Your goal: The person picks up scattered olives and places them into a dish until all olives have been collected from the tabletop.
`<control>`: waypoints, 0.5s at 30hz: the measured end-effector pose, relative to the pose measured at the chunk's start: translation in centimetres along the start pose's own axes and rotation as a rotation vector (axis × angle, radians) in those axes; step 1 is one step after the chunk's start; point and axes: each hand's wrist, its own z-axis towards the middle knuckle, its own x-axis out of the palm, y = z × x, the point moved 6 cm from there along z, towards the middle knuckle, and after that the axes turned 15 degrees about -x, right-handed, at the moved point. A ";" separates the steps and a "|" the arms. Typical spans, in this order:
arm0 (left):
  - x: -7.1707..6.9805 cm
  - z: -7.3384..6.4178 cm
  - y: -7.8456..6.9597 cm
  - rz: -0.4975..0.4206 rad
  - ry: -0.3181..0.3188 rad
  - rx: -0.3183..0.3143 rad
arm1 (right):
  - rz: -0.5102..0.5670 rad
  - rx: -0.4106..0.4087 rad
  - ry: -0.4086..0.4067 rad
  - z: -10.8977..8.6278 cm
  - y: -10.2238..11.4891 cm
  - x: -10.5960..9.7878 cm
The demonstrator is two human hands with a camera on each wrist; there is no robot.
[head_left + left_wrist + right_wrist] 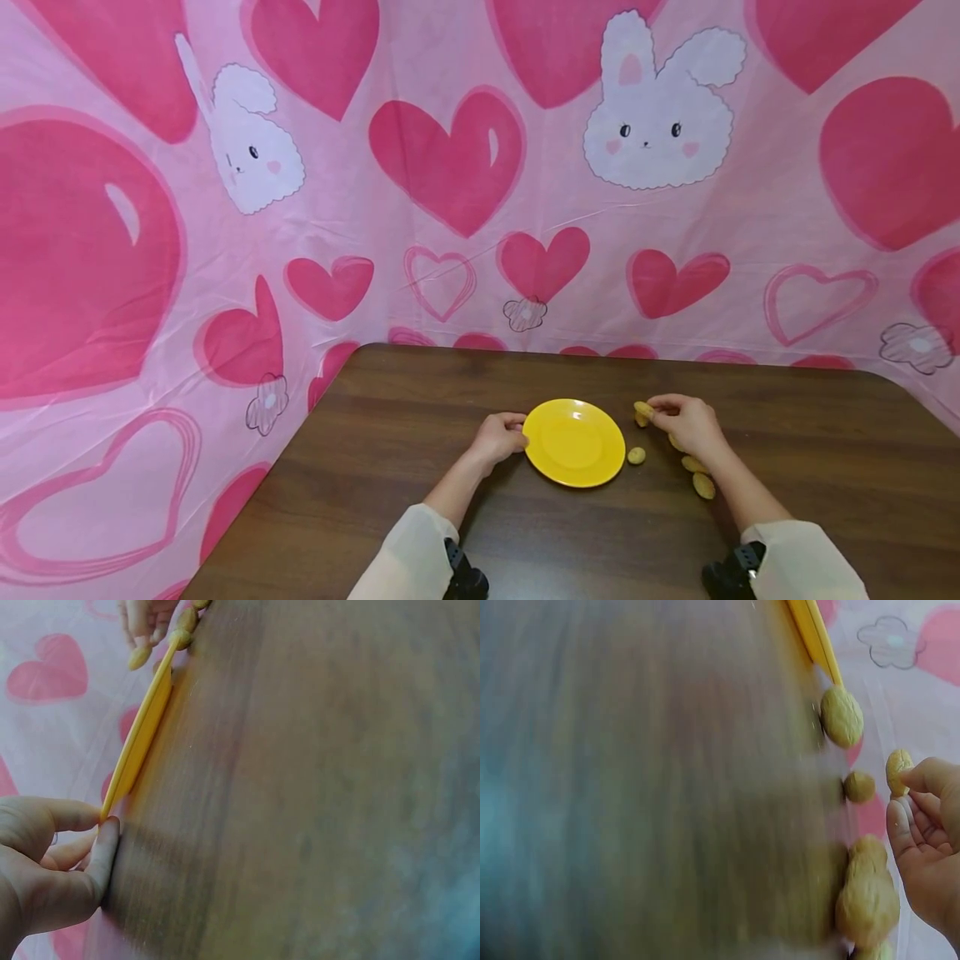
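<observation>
The left hand [498, 439] pinches the yellow plate [573, 450], the right hand [692, 423] a nut-like piece [898, 770]; should that fingertip hold slip, it could roll across the surface [337, 492].

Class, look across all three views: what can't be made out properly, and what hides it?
Head view: parts of some yellowish pieces, covered by the right hand.
Left wrist view: the upper face of the yellow plate, seen edge-on.
Right wrist view: most of the yellow plate, cut off by the top edge.
Right wrist view: the grain of the table, blurred.
</observation>
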 end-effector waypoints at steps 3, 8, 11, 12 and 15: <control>0.0 0.1 0.0 0.000 -0.004 0.002 | 0.012 0.008 0.024 0.4 0.4 0.7; 0.1 0.1 0.1 0.002 -0.005 0.003 | 0.032 -0.009 0.029 0.8 1.2 1.8; 0.0 0.2 0.1 0.007 -0.011 0.004 | 0.031 -0.035 0.013 1.1 1.8 2.3; 0.0 0.2 0.1 0.007 -0.013 0.002 | 0.030 -0.045 0.007 1.2 1.9 2.5; -0.1 0.2 0.1 0.011 -0.019 0.002 | 0.043 -0.057 0.003 1.6 2.3 3.1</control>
